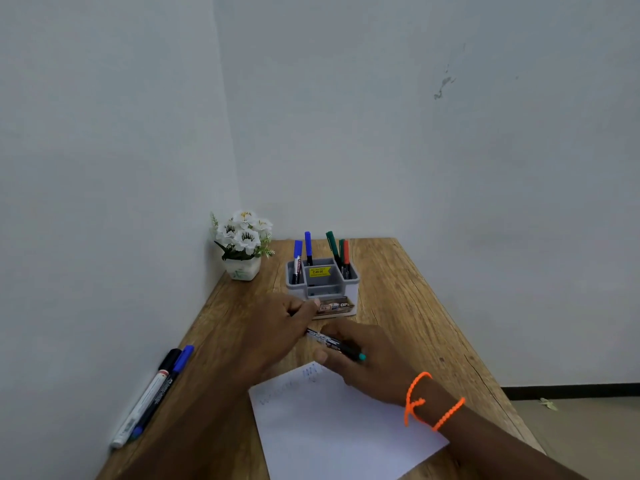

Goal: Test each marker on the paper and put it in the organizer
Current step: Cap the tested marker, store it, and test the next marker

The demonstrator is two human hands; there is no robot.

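Your right hand [363, 355] gripped the marker [334, 342] while your left fingers [304, 308] pinched something unclear, perhaps its cap; a hasty recap could smear ink on the paper [339, 424].

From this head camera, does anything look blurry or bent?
Head view: the hands, left and right, look motion-smeared; the table edges splay with the wide lens; light is soft and even, without glare; scribbles on the paper are faint.
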